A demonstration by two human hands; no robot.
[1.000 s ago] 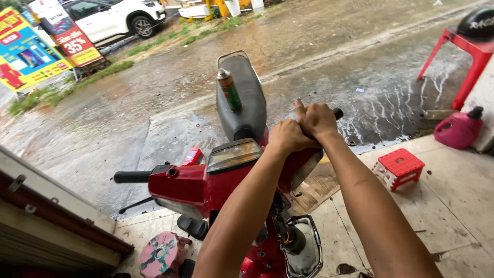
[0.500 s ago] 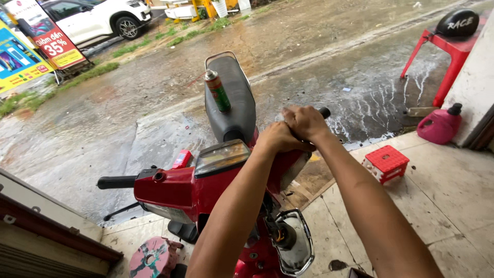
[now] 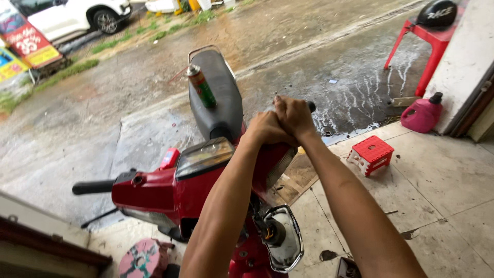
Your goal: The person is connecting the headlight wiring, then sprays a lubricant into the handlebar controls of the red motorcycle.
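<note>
A red motorbike [image 3: 154, 193] stands in front of me with its black seat [image 3: 218, 98] pointing away. Both my hands are closed together on one handlebar grip [image 3: 311, 106], whose black tip shows past my fingers. My left hand [image 3: 265, 128] sits closer to the bike's middle, my right hand [image 3: 293, 116] just beyond it. A green spray can [image 3: 200, 85] stands on the seat. The other handlebar grip [image 3: 92, 187] sticks out free at the left. The headlight [image 3: 280, 244] hangs loose below the front cover.
A small red plastic stool [image 3: 371, 153] and a pink jug [image 3: 423, 113] stand on the tiled floor at right. A red table [image 3: 429, 44] carries a black helmet [image 3: 436, 14]. Wet road lies beyond, with a white car [image 3: 77, 18] and signboards [image 3: 25, 46].
My view has shifted slightly right and closer. Both hands stay clasped on the same handlebar grip; the bike's front has turned a little.
</note>
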